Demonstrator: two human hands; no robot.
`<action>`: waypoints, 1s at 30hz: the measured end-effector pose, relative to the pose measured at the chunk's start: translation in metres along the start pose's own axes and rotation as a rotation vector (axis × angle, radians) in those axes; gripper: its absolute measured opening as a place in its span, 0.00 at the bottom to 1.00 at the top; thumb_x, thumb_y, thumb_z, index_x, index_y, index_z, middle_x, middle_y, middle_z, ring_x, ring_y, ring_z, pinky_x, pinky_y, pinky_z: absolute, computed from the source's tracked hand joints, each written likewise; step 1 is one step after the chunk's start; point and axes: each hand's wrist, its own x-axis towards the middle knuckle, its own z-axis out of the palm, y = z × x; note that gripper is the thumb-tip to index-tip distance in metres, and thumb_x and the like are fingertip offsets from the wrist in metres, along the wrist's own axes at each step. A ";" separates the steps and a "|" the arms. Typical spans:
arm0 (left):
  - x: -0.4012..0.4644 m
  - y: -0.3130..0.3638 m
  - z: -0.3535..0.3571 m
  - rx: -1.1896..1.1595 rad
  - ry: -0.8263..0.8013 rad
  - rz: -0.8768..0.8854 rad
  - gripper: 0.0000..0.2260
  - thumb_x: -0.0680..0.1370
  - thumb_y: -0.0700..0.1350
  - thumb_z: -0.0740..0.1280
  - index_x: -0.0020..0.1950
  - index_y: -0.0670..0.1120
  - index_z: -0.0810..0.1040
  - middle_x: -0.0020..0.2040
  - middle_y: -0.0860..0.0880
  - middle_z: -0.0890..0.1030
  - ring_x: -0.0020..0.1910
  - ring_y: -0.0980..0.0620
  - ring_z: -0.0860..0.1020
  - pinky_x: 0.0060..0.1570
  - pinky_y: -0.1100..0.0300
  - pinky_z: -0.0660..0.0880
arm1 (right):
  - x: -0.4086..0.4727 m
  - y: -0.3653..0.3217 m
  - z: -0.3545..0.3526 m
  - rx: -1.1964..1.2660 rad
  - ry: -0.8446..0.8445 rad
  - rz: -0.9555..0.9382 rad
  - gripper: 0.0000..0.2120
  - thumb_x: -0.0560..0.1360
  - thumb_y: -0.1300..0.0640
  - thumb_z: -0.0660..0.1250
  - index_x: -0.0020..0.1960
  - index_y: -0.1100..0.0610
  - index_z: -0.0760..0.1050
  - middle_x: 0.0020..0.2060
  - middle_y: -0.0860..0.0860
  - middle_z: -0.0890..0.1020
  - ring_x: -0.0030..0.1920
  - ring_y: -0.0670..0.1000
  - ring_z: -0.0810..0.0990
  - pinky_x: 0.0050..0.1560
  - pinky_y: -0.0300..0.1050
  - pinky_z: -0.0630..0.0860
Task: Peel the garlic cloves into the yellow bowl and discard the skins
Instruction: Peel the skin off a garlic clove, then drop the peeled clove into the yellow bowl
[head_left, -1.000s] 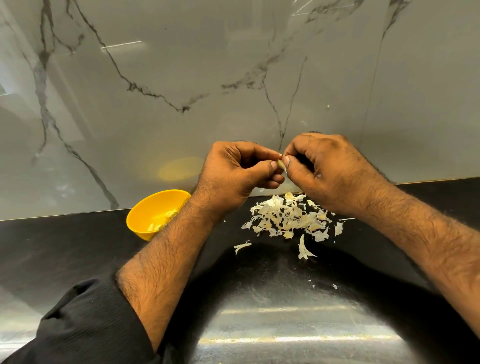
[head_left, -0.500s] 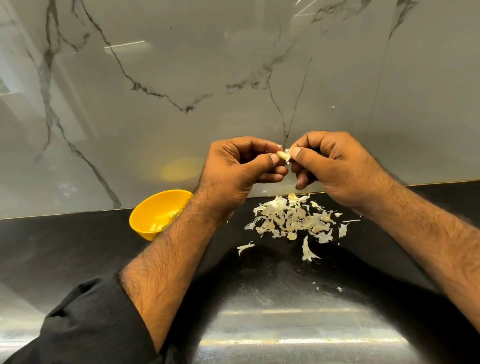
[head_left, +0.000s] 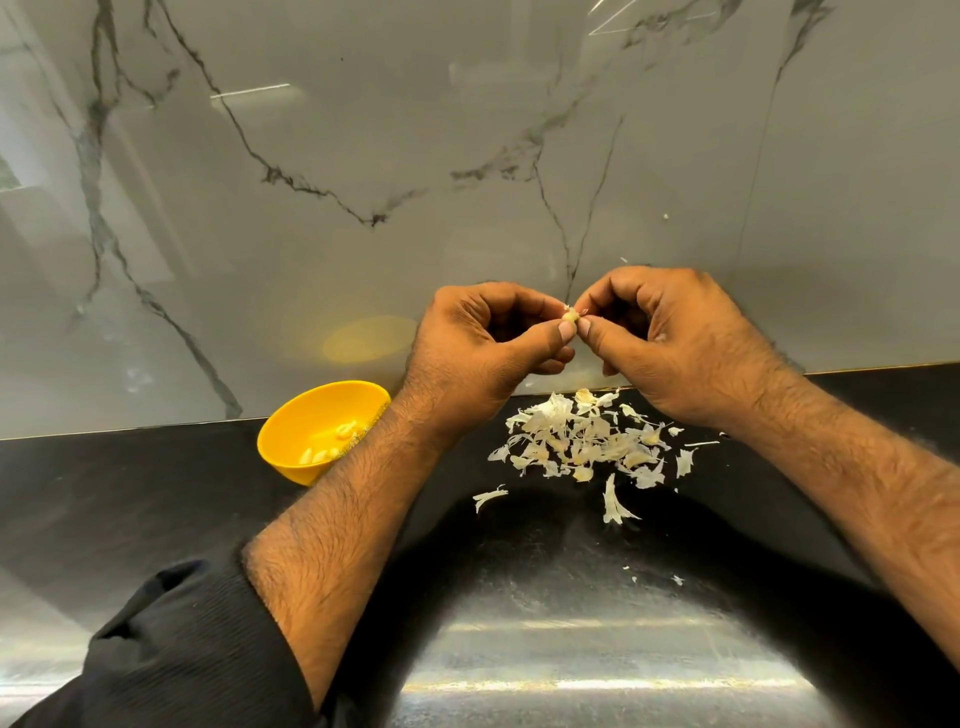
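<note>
Both hands meet above the back edge of the bench (head_left: 130, 499), a glossy black slab with a faint speckle. The left hand (head_left: 483, 353) pinches a small pale garlic clove (head_left: 570, 315) between thumb and curled fingers, and the right hand (head_left: 670, 343) pinches the same clove from the other side, the two thumb tips nearly touching. The clove is held in the air, clear of the bench. Below the hands, close to the back edge, lies a loose heap of skins (head_left: 587, 441), thin, papery, off-white flakes, with a few stray slivers scattered toward the front. The yellow bowl (head_left: 291, 441), smooth and round, sits at the back edge to the left of the heap, partly behind the left forearm, with several peeled cloves (head_left: 318, 455) inside. A grey-veined marble wall (head_left: 363, 156) rises straight from the back edge. The bench runs bare and dark to the left of the bowl and toward the front edge. A black ribbed sleeve (head_left: 171, 649) covers the left arm near the front left corner.
</note>
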 end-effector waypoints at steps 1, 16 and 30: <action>0.000 0.001 0.001 0.008 0.000 0.002 0.07 0.79 0.37 0.75 0.56 0.37 0.85 0.48 0.42 0.88 0.45 0.44 0.89 0.47 0.51 0.86 | 0.000 0.000 0.000 -0.027 0.003 -0.013 0.02 0.81 0.52 0.71 0.50 0.50 0.82 0.38 0.45 0.83 0.37 0.45 0.82 0.40 0.46 0.84; 0.000 0.000 -0.001 -0.051 0.020 -0.007 0.05 0.78 0.31 0.73 0.54 0.35 0.84 0.46 0.39 0.87 0.44 0.41 0.88 0.46 0.52 0.86 | 0.000 0.000 -0.001 0.254 0.014 0.134 0.02 0.78 0.57 0.75 0.46 0.53 0.85 0.37 0.51 0.85 0.33 0.49 0.85 0.39 0.48 0.86; 0.006 -0.015 -0.008 0.079 0.072 -0.136 0.07 0.79 0.37 0.74 0.57 0.42 0.84 0.47 0.44 0.88 0.45 0.47 0.88 0.41 0.52 0.86 | 0.006 0.014 -0.004 0.160 -0.083 0.384 0.06 0.72 0.61 0.81 0.43 0.58 0.84 0.36 0.53 0.87 0.32 0.50 0.85 0.36 0.47 0.84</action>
